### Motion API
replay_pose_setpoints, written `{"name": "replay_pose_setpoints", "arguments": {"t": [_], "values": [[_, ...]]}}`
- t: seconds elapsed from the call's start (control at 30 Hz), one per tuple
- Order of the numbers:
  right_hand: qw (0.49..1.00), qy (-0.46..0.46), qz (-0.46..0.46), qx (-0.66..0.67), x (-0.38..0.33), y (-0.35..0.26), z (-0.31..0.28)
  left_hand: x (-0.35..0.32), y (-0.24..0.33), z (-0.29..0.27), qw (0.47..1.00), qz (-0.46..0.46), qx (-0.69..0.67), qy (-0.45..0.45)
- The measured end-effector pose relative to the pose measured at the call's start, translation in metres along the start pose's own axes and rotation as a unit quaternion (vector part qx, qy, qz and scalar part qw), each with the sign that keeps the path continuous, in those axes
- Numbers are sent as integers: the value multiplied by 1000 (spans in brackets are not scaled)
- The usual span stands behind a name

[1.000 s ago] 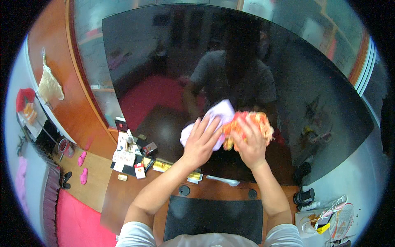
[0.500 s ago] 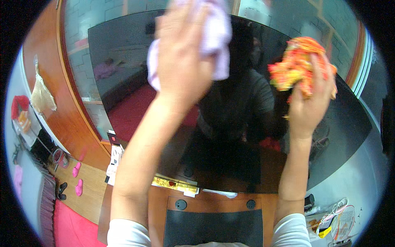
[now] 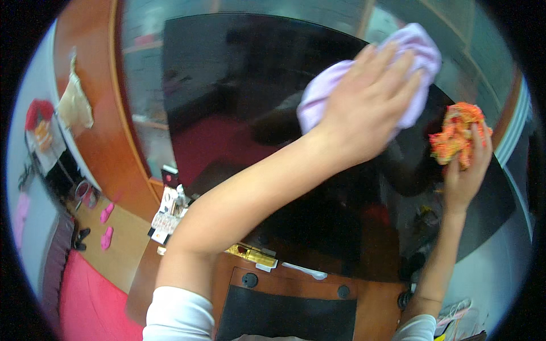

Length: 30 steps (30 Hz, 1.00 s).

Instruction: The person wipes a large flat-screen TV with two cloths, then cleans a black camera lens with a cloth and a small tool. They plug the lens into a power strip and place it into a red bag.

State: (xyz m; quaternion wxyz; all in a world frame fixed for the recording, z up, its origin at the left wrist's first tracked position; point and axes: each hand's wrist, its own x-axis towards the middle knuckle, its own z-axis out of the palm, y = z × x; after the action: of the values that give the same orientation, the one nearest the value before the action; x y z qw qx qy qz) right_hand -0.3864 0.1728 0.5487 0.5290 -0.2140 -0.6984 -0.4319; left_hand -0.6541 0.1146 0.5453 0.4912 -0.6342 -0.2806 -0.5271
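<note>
A large, glossy black panel [image 3: 239,74], probably a screen, fills the middle and mirrors the room. My left hand [image 3: 364,108] lies over a lavender cloth [image 3: 418,48] and presses it to the panel's upper right part. That arm reaches slantwise across the panel. Farther right, my right hand [image 3: 469,170] grips a bunched, shaggy orange cloth [image 3: 460,122] with yellow and red in it, by the panel's right edge. Part of each cloth is hidden under the hand.
A brown wooden desk [image 3: 375,298] with a dark mat [image 3: 287,312] stands in front. Along the panel's foot lie a gold box [image 3: 253,254] and a white strip-like item [image 3: 305,271]. Small items [image 3: 170,210] stand at left. Pink slippers [image 3: 107,238] are on the floor.
My left hand has swept the lavender cloth from the panel's top middle to the right and down. My right hand with the orange cloth appears farther right and lower; the view has shifted too.
</note>
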Motion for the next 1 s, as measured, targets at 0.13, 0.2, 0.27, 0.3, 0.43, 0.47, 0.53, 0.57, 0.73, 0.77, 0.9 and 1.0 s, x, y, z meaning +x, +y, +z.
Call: {"name": "replay_pose_setpoints", "arguments": {"t": [0.13, 0.2, 0.27, 0.3, 0.43, 0.47, 0.53, 0.57, 0.73, 0.77, 0.9, 1.0], "values": [[999, -42, -26, -16, 40, 5, -3, 51, -7, 16, 999, 16, 27, 15], [998, -62, -13, 23, 51, -9, 4, 52, -16, 0, 998, -14, 25, -63], [997, -69, -28, 22, 60, -23, 5, 45, -29, -11, 999, -18, 22, -30], [997, -72, -35, 23, 64, -32, 5, 41, -38, -18, 999, -20, 21, -14], [995, -59, -64, 53, 84, -75, 18, 24, -85, -74, 993, -54, 72, -70], [995, -51, -69, 52, 91, -94, 27, 15, -108, -83, 994, -37, 103, -18], [995, -38, -77, 54, 102, -135, 46, -9, -142, -113, 990, -53, 132, 7], [994, -39, -78, 60, 108, -153, 51, -11, -151, -136, 974, -137, 142, -110], [987, -37, -119, 106, 129, -237, 82, -59, -197, -193, 985, -101, 140, -17], [985, -26, -137, 97, 127, -256, 89, -69, -197, -203, 983, -116, 137, -35], [972, -61, -157, 161, 83, -325, 112, -138, -179, -220, 978, -136, 147, -57], [963, -108, -183, 169, 17, -371, 118, -222, -147, -227, 971, -187, 131, -75]]}}
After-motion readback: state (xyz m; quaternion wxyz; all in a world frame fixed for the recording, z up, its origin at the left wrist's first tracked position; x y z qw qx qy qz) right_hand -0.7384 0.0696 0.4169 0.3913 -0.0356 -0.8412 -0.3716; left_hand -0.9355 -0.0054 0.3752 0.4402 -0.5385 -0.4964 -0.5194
